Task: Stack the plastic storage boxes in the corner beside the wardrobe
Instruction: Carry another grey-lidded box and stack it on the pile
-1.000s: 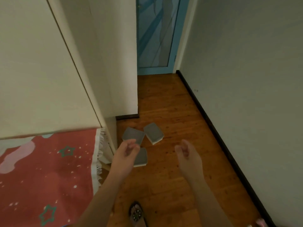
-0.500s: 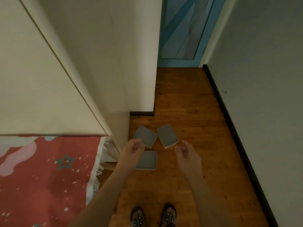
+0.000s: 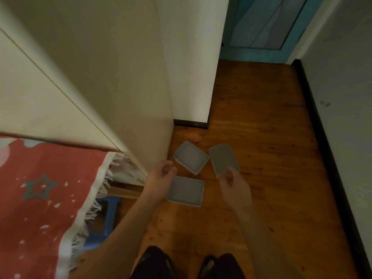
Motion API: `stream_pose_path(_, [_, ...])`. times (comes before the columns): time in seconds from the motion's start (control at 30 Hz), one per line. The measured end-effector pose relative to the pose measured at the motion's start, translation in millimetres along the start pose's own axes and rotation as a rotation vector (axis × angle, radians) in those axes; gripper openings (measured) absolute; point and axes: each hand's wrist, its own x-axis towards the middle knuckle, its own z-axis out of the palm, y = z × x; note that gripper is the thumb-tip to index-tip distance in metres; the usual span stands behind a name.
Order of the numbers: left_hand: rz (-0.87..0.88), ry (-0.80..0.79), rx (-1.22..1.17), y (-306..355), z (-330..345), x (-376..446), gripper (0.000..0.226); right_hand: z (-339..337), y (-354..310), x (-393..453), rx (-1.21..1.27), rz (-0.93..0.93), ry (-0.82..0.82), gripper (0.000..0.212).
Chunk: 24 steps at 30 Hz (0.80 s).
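1. A pale wardrobe (image 3: pixel 112 81) rises to the left of the left hand (image 3: pixel 161 179), its corner edge coming down just beside the knuckles.
2. Further left of that hand lies a red cloth (image 3: pixel 44 200) with a green star and a white fringe; a blue plastic piece (image 3: pixel 105 216) shows under the fringe.
3. Beyond both hands the wooden floor (image 3: pixel 267 158) runs to a blue door (image 3: pixel 261 27), and a dark skirting board (image 3: pixel 330 158) lines the wall well to the right of the right hand (image 3: pixel 234 185).
4. Three flat grey rectangular boxes with rounded corners lie separately on the floor, unstacked.
5. The near box (image 3: pixel 187 191) sits between the hands, its left edge hidden by the left hand.
6. The far left box (image 3: pixel 190 157) lies just beyond the left hand, tilted.
7. The far right box (image 3: pixel 223 158) lies just beyond the right hand, whose fingertips overlap its near corner.
8. Both hands hover with fingers loosely curled, gripping nothing.
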Motion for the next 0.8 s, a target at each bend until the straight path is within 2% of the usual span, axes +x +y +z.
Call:
stream_pose_path(0.3, [-0.008,0.075,-0.011,-153.4,83.8,115.3,0.028,125.8,112.6,115.4,-0.078,-0.047,0.005,0.051])
stream_pose_path(0.53, [-0.026,0.028,0.035,-266.1,135.5,201.7,0.037,217.6,200.5,187.6,-0.101,-0.064,-0.011,0.056])
stream_pose_path(0.8, [-0.046,0.013,0.15,-351.5,169.4,259.2,0.055,290.1,276.3,240.0,-0.159,-0.051,0.0,0.058])
